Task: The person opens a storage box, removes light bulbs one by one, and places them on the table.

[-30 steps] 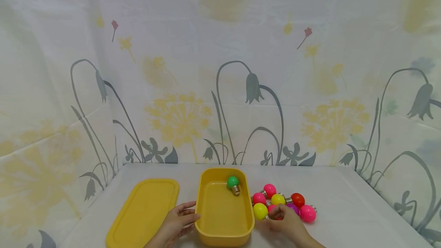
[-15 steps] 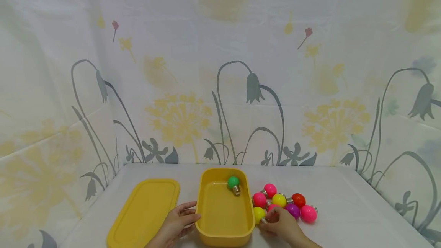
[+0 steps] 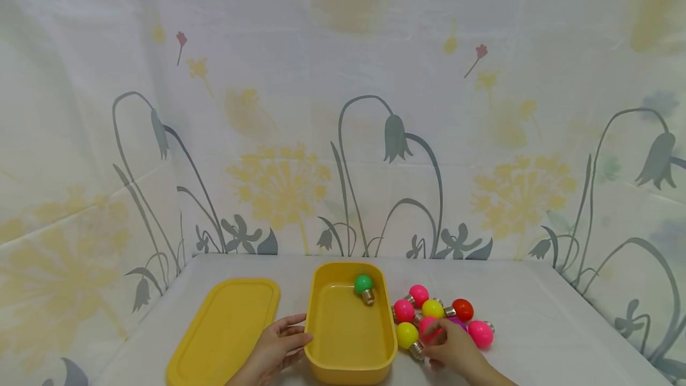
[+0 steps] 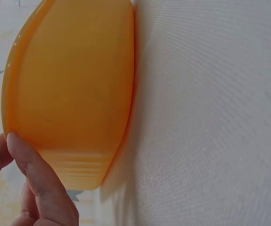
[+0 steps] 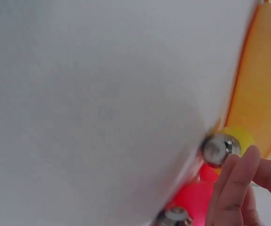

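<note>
A deep yellow box (image 3: 351,374) stands at the middle front with a green light bulb (image 3: 363,284) inside near its far end. My left hand (image 3: 276,345) holds the box's left wall; in the left wrist view its thumb and finger pinch the rim. My right hand (image 3: 455,351) hovers low over the bulbs right of the box, fingers loosely bent. Just left of its fingertips lies a yellow light bulb (image 3: 407,335), its metal base angled toward the hand. Contact is uncertain. Under the fingers, a pink bulb (image 3: 430,326) is partly hidden.
Left of the box lies a flat yellow lid (image 3: 225,326). More bulbs cluster on the right: a red bulb (image 3: 462,309), a purple bulb (image 3: 458,322) partly covered, another yellow bulb (image 3: 433,309) and several pink ones. A flower-printed cloth (image 3: 343,136) hangs behind the white tabletop.
My right hand first moved left over the yellow bulb's base, then drew back right. The bulb has turned, its base now in plain sight. My left hand and the box have stayed put.
</note>
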`<state>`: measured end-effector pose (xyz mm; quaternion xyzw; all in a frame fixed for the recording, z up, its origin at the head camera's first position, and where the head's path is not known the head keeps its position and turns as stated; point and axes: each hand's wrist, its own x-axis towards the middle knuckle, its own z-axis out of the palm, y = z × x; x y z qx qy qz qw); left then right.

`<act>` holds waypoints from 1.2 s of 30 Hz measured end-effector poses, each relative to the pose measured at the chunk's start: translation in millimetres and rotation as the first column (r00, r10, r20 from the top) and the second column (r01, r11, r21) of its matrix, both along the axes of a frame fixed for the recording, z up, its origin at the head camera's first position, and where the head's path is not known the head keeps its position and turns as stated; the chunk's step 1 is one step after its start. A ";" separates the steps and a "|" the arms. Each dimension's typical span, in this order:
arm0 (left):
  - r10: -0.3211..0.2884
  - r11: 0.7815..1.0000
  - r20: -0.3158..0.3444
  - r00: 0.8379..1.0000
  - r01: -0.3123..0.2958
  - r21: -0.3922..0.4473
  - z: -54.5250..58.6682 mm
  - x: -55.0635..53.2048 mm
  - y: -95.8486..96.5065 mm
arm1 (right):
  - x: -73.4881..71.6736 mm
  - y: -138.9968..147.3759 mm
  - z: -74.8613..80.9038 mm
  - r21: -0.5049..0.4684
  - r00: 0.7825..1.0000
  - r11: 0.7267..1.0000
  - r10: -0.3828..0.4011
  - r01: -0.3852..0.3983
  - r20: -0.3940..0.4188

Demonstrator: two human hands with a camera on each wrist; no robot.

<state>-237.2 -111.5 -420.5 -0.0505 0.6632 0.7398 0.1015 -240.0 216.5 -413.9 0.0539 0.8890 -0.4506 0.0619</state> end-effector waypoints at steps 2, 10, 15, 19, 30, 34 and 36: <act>0.002 1.000 0.002 1.000 -0.002 -0.003 -0.6 -0.6 -0.1 | -0.9 1.5 4.8 -0.009 1.000 1.000 -0.012 0.012 -0.024; 0.001 1.000 0.006 1.000 -0.001 -0.002 -0.8 -0.3 0.2 | -8.5 -1.4 28.8 -0.016 0.996 0.999 -0.036 0.034 -0.083; 0.001 1.000 0.013 1.000 -0.001 -0.001 0.7 0.5 0.6 | -12.6 -6.3 39.9 -0.040 0.993 0.999 -0.026 0.022 -0.117; -0.009 1.000 0.011 1.000 0.009 0.012 1.1 1.1 0.6 | -15.2 -11.6 46.9 -0.068 0.989 0.998 -0.013 0.003 -0.144; -0.004 1.000 0.007 1.000 0.004 0.012 0.6 1.3 -0.6 | -31.9 -34.9 58.9 -0.220 0.987 0.973 0.029 -0.064 -0.158; -0.005 1.000 0.004 1.000 0.005 0.006 1.0 1.5 -0.4 | -38.9 -45.4 63.8 -0.239 0.985 0.966 0.065 -0.103 -0.159; -0.006 1.000 0.002 1.000 0.006 0.007 0.8 1.7 -0.4 | -42.3 -51.0 66.1 -0.251 0.985 0.961 0.079 -0.117 -0.153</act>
